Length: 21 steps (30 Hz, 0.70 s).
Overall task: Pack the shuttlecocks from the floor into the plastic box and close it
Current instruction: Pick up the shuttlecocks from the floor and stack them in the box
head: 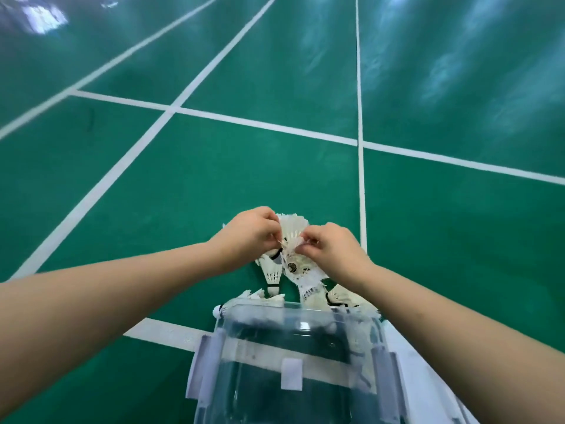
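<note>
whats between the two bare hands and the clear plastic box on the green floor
In the head view, white feather shuttlecocks lie on the green floor between the left hand, the right hand and the clear plastic box; both hands pinch some.

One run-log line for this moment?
phase: gathering | hands: left, right pinching shuttlecocks | rest of pile: on floor | plastic box: open

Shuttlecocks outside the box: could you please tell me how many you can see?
6 at least: one shuttlecock pinched between left hand and right hand, four piled below, one cork beside the plastic box; others are likely hidden.
</note>
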### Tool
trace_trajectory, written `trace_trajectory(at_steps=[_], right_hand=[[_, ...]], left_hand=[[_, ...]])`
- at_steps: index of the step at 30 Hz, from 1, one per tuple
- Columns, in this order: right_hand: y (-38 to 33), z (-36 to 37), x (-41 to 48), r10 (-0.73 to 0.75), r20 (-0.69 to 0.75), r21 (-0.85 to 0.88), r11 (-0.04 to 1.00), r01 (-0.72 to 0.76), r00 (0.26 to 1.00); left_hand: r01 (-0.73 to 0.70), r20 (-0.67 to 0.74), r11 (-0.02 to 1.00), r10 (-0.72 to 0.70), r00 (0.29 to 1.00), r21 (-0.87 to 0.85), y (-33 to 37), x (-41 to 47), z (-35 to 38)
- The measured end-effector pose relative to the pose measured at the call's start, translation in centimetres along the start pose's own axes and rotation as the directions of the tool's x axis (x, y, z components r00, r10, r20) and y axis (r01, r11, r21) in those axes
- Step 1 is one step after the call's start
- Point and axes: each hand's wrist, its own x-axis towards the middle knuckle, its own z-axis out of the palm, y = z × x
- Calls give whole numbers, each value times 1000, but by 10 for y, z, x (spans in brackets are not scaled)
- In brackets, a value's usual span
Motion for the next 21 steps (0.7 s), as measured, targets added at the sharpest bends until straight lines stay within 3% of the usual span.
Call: trace_trajectory(at_steps=[4, 8, 13, 17, 21], right_hand=[[-21, -19, -34, 29, -86, 77, 997, -23, 996], [-26, -14, -71, 152, -166, 246, 963, -108, 974], [-26, 19, -99, 390, -138, 563, 787, -252, 911], [-22, 51, -108, 502, -64, 653, 674, -344, 862], [-10, 89, -109, 600, 60, 734, 515, -443, 797]], left_hand=[[-40, 50, 998, 37, 998, 58, 14, -21, -39], [-57, 96, 989, 45, 994, 134, 16, -57, -63], [-115, 231, 973, 67, 971, 201, 23, -98, -66], [-118, 309, 971, 49, 950, 209, 27, -111, -55], [-125, 281, 976, 71, 957, 179, 22, -113, -43]])
